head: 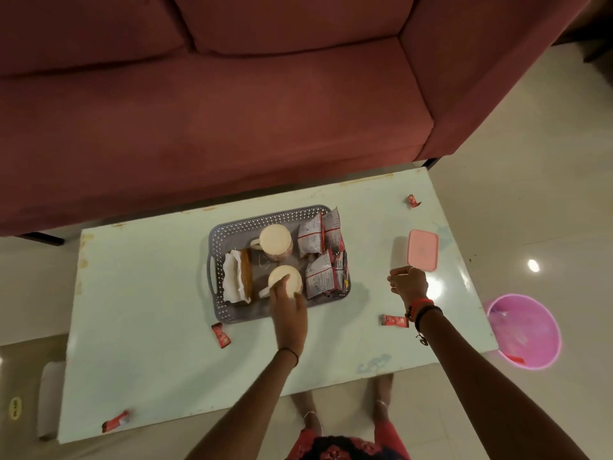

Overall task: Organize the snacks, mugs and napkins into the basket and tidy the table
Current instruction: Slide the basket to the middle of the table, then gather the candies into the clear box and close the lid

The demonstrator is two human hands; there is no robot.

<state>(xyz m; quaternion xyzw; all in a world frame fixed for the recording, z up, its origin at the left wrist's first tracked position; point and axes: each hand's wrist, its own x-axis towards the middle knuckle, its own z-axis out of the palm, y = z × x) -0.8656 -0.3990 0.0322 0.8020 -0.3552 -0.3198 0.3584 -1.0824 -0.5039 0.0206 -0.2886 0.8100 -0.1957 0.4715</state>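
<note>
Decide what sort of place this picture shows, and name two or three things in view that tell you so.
Most likely a home living room: a maroon sofa stands behind a low white table, which carries a grey basket of mugs and snack packets.

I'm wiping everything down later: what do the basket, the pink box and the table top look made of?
Basket: grey plastic, likely matte; its walls are moulded with rows of small holes. Pink box: probably plastic, smooth lid with rounded corners. Table top: pale and glossy, with a bright glare patch; laminate or glass, I cannot tell.
</note>
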